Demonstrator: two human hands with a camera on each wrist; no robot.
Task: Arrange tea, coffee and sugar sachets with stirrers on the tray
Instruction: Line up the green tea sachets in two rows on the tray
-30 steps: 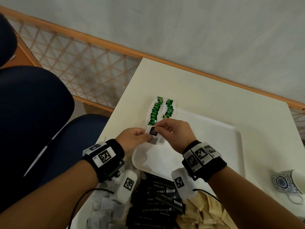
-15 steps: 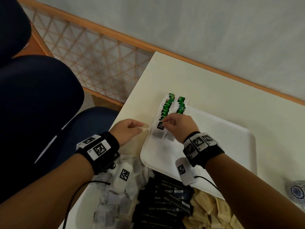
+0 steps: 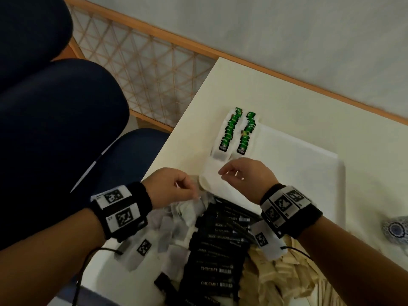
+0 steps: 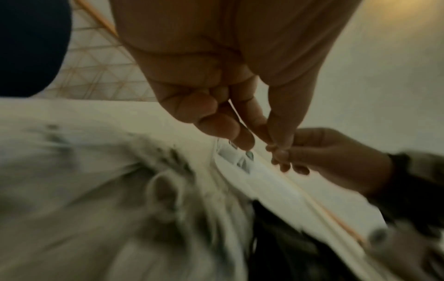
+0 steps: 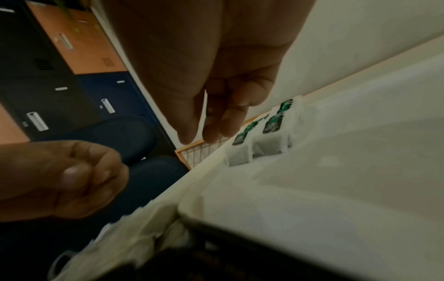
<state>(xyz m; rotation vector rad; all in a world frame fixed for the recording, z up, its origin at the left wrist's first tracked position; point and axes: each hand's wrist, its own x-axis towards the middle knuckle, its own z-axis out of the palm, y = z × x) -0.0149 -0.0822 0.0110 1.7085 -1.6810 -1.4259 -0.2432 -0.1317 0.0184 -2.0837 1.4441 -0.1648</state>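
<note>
A cream worktop (image 3: pixel 287 102) stands against a pale wall with a wooden rail and lattice; blue chairs (image 3: pixel 55 120) sit beside it. Two rows of green-labelled tea bags (image 3: pixel 229 133) lie at the white tray's (image 3: pixel 309 173) far left corner. Black sachets (image 3: pixel 216 250) reading "CHOCMET" are heaped nearer, between loose tea bags and brown sachets (image 3: pixel 282 277). The left hand (image 3: pixel 170 186) pinches something thin, which I cannot tell; the right hand (image 3: pixel 247 173) hangs loosely curled, holding nothing.
</note>
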